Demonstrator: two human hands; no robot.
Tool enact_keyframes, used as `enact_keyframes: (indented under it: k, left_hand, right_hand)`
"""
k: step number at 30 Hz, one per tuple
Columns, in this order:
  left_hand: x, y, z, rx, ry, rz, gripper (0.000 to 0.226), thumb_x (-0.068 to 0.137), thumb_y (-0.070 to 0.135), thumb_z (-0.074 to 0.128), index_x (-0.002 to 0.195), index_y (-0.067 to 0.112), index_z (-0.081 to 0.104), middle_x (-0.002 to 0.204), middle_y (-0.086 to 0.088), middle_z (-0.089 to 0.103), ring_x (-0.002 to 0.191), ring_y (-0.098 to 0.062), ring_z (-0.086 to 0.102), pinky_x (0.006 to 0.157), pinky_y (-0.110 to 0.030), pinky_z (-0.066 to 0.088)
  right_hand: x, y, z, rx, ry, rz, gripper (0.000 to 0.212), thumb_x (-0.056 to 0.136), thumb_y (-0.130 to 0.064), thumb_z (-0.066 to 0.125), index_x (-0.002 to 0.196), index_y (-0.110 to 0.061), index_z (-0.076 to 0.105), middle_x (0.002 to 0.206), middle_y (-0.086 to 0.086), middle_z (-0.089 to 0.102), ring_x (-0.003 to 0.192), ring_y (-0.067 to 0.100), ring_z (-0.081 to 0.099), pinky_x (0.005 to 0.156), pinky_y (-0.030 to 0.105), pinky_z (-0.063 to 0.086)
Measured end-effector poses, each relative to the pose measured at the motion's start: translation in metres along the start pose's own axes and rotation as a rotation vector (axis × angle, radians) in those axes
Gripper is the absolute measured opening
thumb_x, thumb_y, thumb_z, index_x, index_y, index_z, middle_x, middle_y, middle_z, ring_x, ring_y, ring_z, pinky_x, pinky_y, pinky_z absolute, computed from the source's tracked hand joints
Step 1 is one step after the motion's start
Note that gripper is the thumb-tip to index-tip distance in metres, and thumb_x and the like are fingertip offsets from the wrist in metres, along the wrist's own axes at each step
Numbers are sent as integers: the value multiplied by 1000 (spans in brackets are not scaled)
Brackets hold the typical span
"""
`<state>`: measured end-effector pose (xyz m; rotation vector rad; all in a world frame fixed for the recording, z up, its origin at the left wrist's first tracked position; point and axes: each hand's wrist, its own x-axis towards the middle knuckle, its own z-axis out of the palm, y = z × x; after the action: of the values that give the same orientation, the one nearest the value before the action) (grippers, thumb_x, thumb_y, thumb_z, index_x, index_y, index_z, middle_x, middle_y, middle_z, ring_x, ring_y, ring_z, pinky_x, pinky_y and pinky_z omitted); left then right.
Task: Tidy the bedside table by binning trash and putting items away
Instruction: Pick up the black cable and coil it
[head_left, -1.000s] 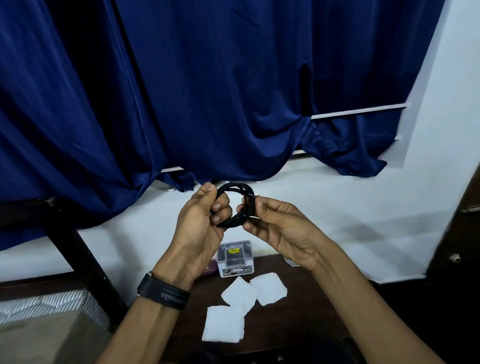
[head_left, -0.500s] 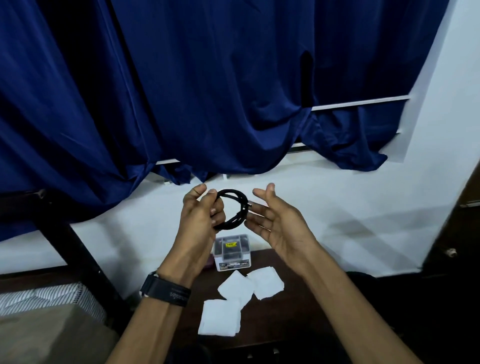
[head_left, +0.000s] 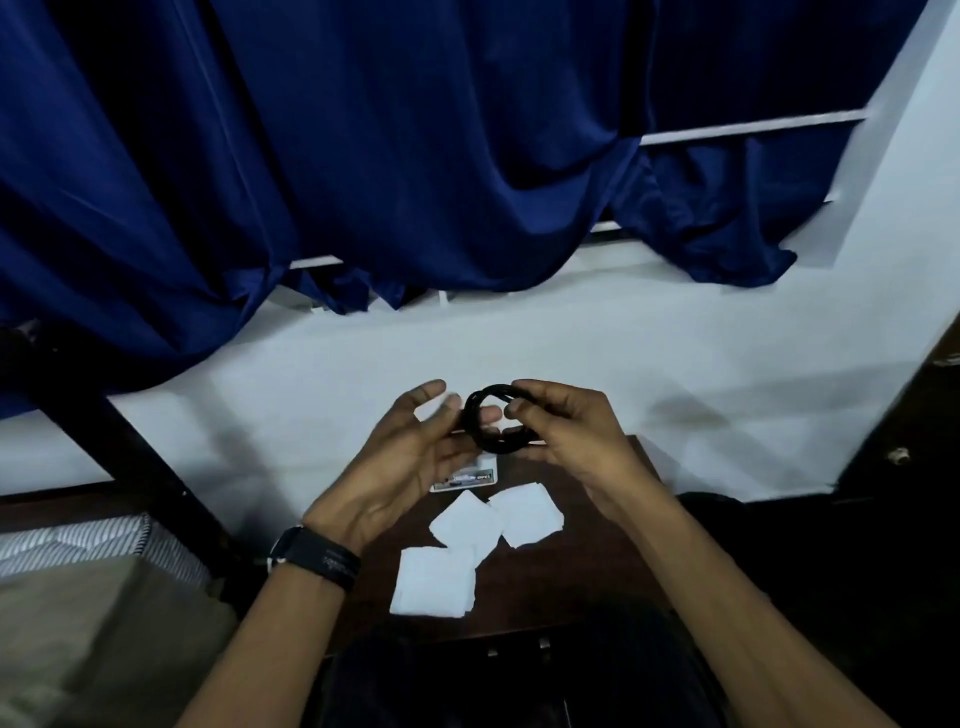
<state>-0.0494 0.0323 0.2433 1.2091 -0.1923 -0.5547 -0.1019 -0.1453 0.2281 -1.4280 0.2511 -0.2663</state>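
The black cable coil (head_left: 491, 423) has passed over: the right hand (head_left: 569, 436) now pinches it, the left hand (head_left: 410, 457) has spread open.

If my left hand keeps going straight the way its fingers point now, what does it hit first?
Most likely the coiled black cable. The left hand is open, its fingers aimed up and right at the coil, which the right hand holds. Depth is unclear, so they may already touch.

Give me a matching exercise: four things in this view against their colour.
Things:
1. coiled cable
2. curtain
3. paper squares
4. bedside table

Colours:
A. white
B. dark brown
C. black
D. deep blue

Pairs: 1-C, 2-D, 3-A, 4-B
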Motion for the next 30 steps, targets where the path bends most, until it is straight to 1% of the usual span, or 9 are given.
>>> enact_keyframes:
  k: [2, 4, 6, 11, 16, 19, 24, 28, 30]
  left_hand:
    - [6, -25, -5, 47, 44, -9, 39, 104, 12, 59, 139, 17, 42, 123, -22, 74, 110, -35, 74, 99, -46, 57]
    - [15, -50, -11, 49, 112, -9, 44, 103, 7, 61, 142, 16, 44, 120, -21, 75, 103, -33, 77, 88, -40, 63]
    - [26, -72, -20, 31, 158, -32, 44, 102, 7, 62, 142, 15, 46, 119, -19, 76, 100, -33, 78, 83, -37, 65]
    - [43, -127, -40, 84, 256, -126, 41, 102, 4, 61, 140, 10, 46, 99, -7, 80, 89, -25, 78, 75, -31, 65]
    - [61, -171, -58, 166, 305, -170, 33, 102, 18, 63, 133, 13, 50, 113, -9, 77, 90, -20, 79, 83, -30, 64]
    - [73, -187, -71, 268, 327, -148, 19, 102, 15, 63, 118, 22, 57, 116, -8, 77, 93, -17, 77, 86, -33, 61]
    - [104, -207, -93, 363, 372, -39, 16, 101, 11, 65, 112, 22, 62, 115, -6, 76, 101, -23, 76, 89, -42, 60]
    - [126, -217, -106, 315, 432, 1, 17, 101, 11, 65, 118, 13, 64, 117, -3, 78, 104, -22, 76, 93, -41, 61]
    - [133, -219, -110, 262, 463, 3, 17, 103, 12, 63, 120, 13, 64, 116, 0, 79, 103, -18, 77, 93, -39, 61]
  right_hand:
    - [4, 19, -1, -4, 34, 32, 21, 95, -10, 69, 116, -9, 72, 102, 13, 76, 91, 23, 77, 80, 40, 65]
    - [9, 38, -4, 12, 46, 77, 19, 95, -19, 71, 112, -12, 74, 107, 14, 76, 98, 26, 76, 86, 45, 63]
    - [10, 56, -9, 48, 17, 156, 12, 95, -22, 71, 105, -17, 76, 109, 15, 76, 102, 27, 76, 84, 40, 63]
    - [13, 112, -25, 19, 20, 335, 19, 89, -14, 78, 107, -15, 76, 90, 6, 75, 78, 16, 74, 82, 35, 63]
    - [42, 161, -32, 80, 242, 418, 16, 87, -7, 78, 102, -9, 71, 90, 10, 70, 69, 13, 68, 75, 33, 65]
    - [68, 182, -38, 85, 353, 399, 14, 87, -10, 79, 96, -14, 69, 99, 11, 71, 81, 18, 70, 73, 30, 64]
    - [120, 222, -41, -59, 429, 339, 31, 86, -18, 81, 113, -9, 69, 111, 13, 72, 102, 26, 72, 73, 30, 62]
    - [156, 242, -35, -108, 434, 334, 10, 88, -17, 78, 92, -18, 69, 100, 8, 74, 97, 22, 73, 78, 34, 63]
    - [174, 250, -32, -166, 438, 346, 15, 88, -16, 77, 81, -25, 67, 89, 1, 72, 86, 18, 72, 80, 36, 64]
